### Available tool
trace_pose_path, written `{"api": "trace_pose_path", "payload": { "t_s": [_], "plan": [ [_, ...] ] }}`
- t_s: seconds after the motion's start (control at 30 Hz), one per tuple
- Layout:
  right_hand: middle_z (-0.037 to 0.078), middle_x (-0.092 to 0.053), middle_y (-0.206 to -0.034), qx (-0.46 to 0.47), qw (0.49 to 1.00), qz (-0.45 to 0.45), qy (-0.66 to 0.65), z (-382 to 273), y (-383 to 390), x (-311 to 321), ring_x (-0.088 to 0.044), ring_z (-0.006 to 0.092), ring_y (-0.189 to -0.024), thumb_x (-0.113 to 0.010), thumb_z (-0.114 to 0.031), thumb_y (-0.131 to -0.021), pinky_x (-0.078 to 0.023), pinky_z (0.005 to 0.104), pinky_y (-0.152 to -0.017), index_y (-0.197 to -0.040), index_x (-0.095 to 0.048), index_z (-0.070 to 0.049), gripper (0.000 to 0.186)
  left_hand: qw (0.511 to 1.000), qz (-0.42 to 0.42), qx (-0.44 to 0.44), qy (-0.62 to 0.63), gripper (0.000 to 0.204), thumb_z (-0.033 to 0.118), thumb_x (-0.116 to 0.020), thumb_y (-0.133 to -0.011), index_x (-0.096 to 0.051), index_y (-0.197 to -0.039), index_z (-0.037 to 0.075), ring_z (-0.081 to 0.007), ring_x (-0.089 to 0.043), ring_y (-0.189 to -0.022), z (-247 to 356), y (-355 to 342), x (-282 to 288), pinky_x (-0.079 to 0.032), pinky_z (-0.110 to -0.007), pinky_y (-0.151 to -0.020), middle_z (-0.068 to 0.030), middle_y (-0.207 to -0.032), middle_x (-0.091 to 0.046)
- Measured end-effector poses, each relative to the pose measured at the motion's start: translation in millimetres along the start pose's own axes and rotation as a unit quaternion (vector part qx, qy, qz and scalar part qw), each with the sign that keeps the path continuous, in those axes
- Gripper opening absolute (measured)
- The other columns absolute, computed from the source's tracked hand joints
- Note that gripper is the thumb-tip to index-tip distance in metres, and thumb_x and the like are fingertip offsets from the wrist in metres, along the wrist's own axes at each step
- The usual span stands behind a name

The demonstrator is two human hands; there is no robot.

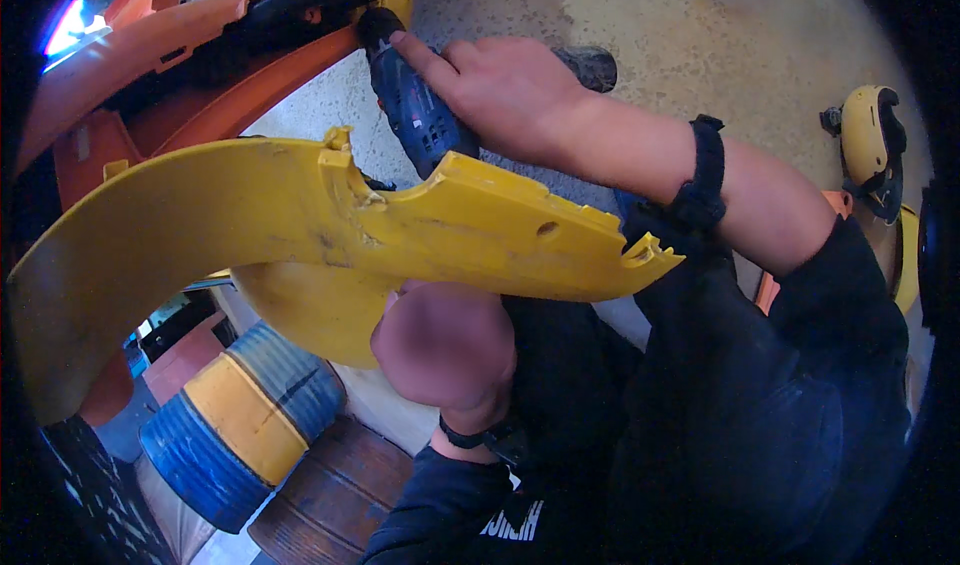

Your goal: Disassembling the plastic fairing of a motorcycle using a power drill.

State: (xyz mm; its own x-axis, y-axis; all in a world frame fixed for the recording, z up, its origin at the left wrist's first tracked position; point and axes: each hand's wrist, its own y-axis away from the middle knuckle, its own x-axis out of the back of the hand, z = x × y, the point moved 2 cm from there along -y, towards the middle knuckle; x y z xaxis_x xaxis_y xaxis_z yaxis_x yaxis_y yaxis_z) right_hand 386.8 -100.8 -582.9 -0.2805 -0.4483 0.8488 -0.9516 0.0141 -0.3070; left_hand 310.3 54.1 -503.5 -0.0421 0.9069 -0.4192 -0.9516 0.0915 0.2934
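Observation:
A curved yellow plastic panel (440, 230) stretches across the view, scuffed, with a jagged right end and a rough upper edge. My left hand (445, 345) is closed at its lower edge, gripping it; that hand looks blurred. Beyond the panel, my right hand (515, 95) is wrapped round a blue cordless drill (415, 115), index finger stretched along toward its black chuck (380, 27). The chuck end is up beside orange and black parts at the top; whether it touches them I cannot tell. The panel partly hides the drill's lower side.
Large orange panels (240, 90) fill the upper left. A blue-and-yellow drum (245, 405) and a rusty brown drum (335, 490) lie at the lower left. A yellow-and-black shell (868, 145) is at the far right on the concrete floor (680, 35). A dark object (590, 68) shows past my right wrist.

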Motion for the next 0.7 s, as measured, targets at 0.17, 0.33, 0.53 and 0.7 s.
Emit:
{"api": "trace_pose_path", "payload": {
  "t_s": [0.17,0.33,0.53,0.7],
  "plan": [
    [0.013,-0.059,-0.085,0.012,1.0,0.021,0.018,-2.3,1.6,-10.0,-0.062,0.0283,-0.076,-0.05,-0.008,-0.077,-0.051,0.0358,-0.065,-0.136,-0.036,-0.006,0.061,0.999,0.037,0.002,0.011,0.034,0.032,-0.037,-0.091,-0.053,-0.1,0.004,-0.0084,-0.043,-0.052,-1.0,-0.1,1.0,-0.033,-0.023,-0.034,-0.0004,-0.066,-0.049],
    [0.013,-0.059,-0.083,0.008,0.999,0.037,0.015,-4.4,-0.7,-11.8,-0.062,0.0283,-0.074,-0.052,-0.008,-0.075,-0.051,0.036,-0.065,-0.137,-0.036,-0.006,0.064,0.995,-0.072,0.015,0.066,0.044,0.033,-0.031,-0.092,-0.052,-0.107,-0.002,-0.0128,-0.052,-0.062,-1.0,-3.7,15.2,-0.037,-0.023,-0.043,-0.0141,-0.091,-0.065],
    [0.013,-0.059,-0.082,-0.006,1.0,0.017,-0.008,-7.9,-1.1,-11.9,-0.062,0.0291,-0.074,-0.053,-0.009,-0.075,-0.051,0.0362,-0.064,-0.137,-0.034,-0.004,0.065,0.997,-0.048,0.008,0.066,0.043,0.033,-0.031,-0.092,-0.053,-0.104,-0.002,-0.0127,-0.052,-0.062,-1.0,0.2,18.3,-0.037,-0.023,-0.043,-0.0137,-0.091,-0.065],
    [0.014,-0.06,-0.083,0.0,1.0,0.024,-0.003,-2.9,0.9,-11.1,-0.063,0.0294,-0.075,-0.05,-0.01,-0.078,-0.052,0.0375,-0.065,-0.137,-0.035,-0.004,0.062,0.996,-0.046,0.011,0.076,0.043,0.034,-0.031,-0.092,-0.053,-0.104,-0.002,-0.0128,-0.051,-0.061,-3.3,1.8,16.2,-0.037,-0.023,-0.043,-0.0134,-0.09,-0.065]
  ]
}}
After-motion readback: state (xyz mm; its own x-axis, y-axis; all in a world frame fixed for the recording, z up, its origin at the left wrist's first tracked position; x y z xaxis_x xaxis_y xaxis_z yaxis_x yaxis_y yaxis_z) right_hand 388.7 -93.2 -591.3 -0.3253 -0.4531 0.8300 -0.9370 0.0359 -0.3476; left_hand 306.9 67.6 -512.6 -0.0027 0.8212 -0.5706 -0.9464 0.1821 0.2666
